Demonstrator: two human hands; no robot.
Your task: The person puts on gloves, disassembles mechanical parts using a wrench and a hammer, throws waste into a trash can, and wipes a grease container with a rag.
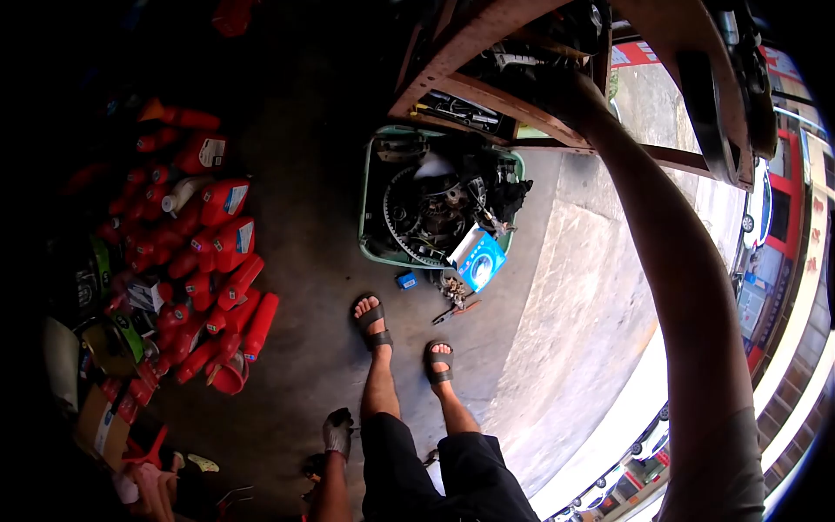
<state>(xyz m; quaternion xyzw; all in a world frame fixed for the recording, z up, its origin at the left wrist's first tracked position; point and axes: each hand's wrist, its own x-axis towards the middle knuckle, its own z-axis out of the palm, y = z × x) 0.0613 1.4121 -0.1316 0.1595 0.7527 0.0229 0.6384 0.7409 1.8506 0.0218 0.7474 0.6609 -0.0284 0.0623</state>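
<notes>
My left hand (pixel 337 431), in a grey glove with dark fingers, hangs low beside my left leg. Its fingers look curled, and whatever they may hold is hidden. My right arm stretches up to a rusty brown metal rack (pixel 470 52). The right hand (pixel 570 94) is in deep shadow among the rack's contents, so its fingers cannot be made out. Close to it on the shelf lies a silvery metal tool or part (pixel 513 59). A lower drawer (pixel 461 111) holds several tools.
Below the rack, a green bin (pixel 367 239) holds dark machine parts and a toothed belt (pixel 391 222). A blue-and-white box (pixel 480 261) leans at its corner. Pliers (pixel 457 311) and a small blue box (pixel 406 280) lie on the floor. Many red bottles (pixel 233 244) are heaped left.
</notes>
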